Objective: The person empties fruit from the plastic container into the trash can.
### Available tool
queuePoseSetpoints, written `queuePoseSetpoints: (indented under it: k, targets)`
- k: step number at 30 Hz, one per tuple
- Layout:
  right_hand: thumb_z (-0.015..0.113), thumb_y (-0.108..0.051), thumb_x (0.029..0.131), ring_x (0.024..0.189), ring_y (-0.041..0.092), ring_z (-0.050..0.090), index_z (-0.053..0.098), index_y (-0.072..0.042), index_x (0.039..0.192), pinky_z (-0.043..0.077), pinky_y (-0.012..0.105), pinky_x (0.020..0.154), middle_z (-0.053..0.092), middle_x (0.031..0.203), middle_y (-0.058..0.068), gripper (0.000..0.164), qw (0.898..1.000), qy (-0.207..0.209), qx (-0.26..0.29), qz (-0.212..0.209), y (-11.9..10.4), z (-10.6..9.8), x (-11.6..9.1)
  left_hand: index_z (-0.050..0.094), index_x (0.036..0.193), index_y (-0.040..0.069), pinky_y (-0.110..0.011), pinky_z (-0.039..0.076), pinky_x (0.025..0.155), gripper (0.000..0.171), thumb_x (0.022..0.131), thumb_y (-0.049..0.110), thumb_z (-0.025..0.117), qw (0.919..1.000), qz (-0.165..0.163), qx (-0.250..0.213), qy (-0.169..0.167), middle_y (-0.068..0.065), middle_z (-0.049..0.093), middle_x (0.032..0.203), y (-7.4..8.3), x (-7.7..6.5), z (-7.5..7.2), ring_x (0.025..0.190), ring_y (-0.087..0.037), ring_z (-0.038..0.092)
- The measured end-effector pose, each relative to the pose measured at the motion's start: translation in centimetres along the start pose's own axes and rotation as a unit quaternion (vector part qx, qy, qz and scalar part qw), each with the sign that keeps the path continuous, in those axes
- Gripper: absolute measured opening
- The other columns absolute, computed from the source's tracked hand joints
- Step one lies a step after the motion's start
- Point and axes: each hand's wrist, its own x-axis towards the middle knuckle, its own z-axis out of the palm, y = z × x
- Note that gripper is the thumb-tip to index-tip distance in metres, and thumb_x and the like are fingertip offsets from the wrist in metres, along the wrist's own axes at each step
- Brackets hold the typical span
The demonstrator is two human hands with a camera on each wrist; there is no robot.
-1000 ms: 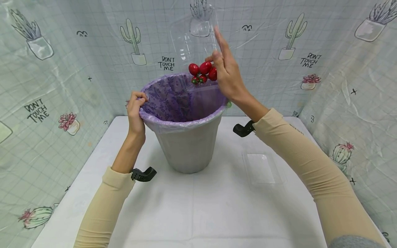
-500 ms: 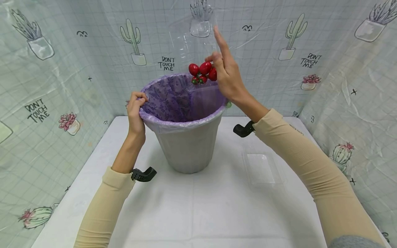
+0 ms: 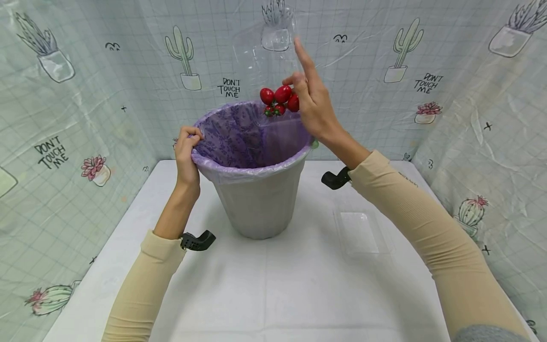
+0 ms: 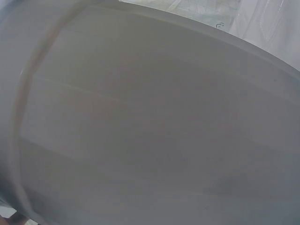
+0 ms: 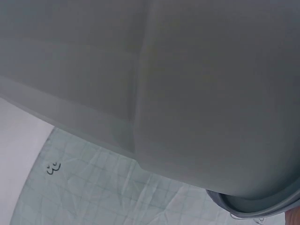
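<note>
A grey bin (image 3: 258, 204) lined with a purple patterned bag (image 3: 232, 137) stands on the white table, tilted in the head view. My left hand (image 3: 186, 152) grips its left rim, fingers curled over the bag's edge. Over the back right of the mouth, my right hand (image 3: 315, 97) holds a clear plastic box (image 3: 249, 66) by its right side, index finger pointing up. Several small red tomatoes (image 3: 282, 94) show at the box's lower part; the fingers partly cover them. Both wrist views are mostly filled by the bin's wall (image 4: 154, 112).
A clear plastic lid or tray (image 3: 361, 232) lies flat on the table (image 3: 265, 289), to the right of the bin. Cactus-printed sheeting (image 3: 363, 71) hangs behind and on both sides. A small green thing (image 3: 315, 144) shows at the bin's right rim.
</note>
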Motion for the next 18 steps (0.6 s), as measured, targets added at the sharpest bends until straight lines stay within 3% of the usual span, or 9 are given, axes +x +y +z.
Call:
queuePoseSetpoints:
  k: [5,18]
  targets:
    - [0.03,-0.029,0.113,0.109,0.02,0.066,0.015,-0.032,0.166,0.048,0.032,0.086,0.069,0.119,0.011,0.055,1.0,0.0,0.007,0.0,-0.16,-0.04,-0.23,0.057,0.089,0.018,-0.025,0.034,0.085,0.018,0.096,0.018,0.04,1.0,0.002,-0.001,-0.001,0.004,0.052,0.093,0.02,-0.01,0.04,0.09,-0.014,0.046]
    - [0.03,-0.027,0.113,0.107,0.024,0.066,0.017,-0.029,0.166,0.05,0.033,0.086,0.068,0.117,0.014,0.055,0.999,0.006,0.03,-0.01,-0.07,0.15,-0.21,0.057,0.089,0.018,-0.025,0.034,0.085,0.018,0.095,0.017,0.04,1.0,0.003,-0.003,-0.001,0.003,0.052,0.093,-0.06,0.03,0.01,0.089,-0.014,0.046]
